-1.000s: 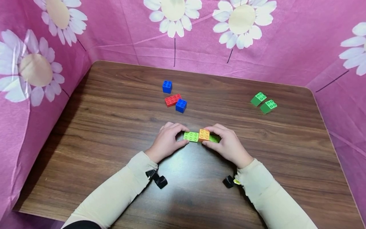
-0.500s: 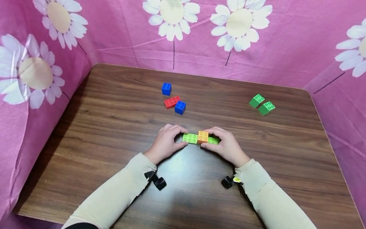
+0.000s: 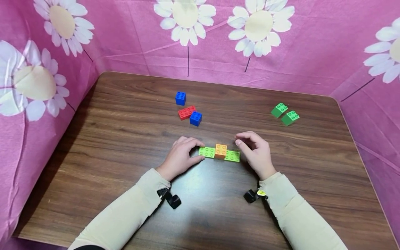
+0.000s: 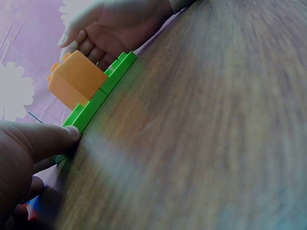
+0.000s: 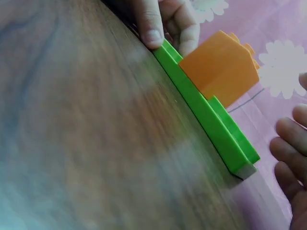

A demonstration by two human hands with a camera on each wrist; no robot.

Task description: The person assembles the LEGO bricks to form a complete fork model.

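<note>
Two flat lime-green toy bricks (image 3: 207, 152) lie end to end on the table, their seam showing in the left wrist view. An orange block (image 3: 221, 151) with studs on top sits across their middle. My left hand (image 3: 178, 156) pinches the left end of the green strip between thumb and fingers. In the right wrist view that thumb (image 5: 152, 33) presses against the strip's near side. My right hand (image 3: 257, 152) is off the bricks, just beyond the strip's right end, its fingers loosely bent and holding nothing.
Farther back lie a red brick (image 3: 186, 112) and two blue blocks, one (image 3: 196, 118) right at the red brick's corner and one (image 3: 180, 98) behind it. Two green blocks (image 3: 290, 118) stand at the back right. Pink flowered cloth (image 3: 131, 38) surrounds the wooden table.
My right hand has let go of the orange block and drawn back to the right, uncovering the strip's right end. The left hand keeps its hold.
</note>
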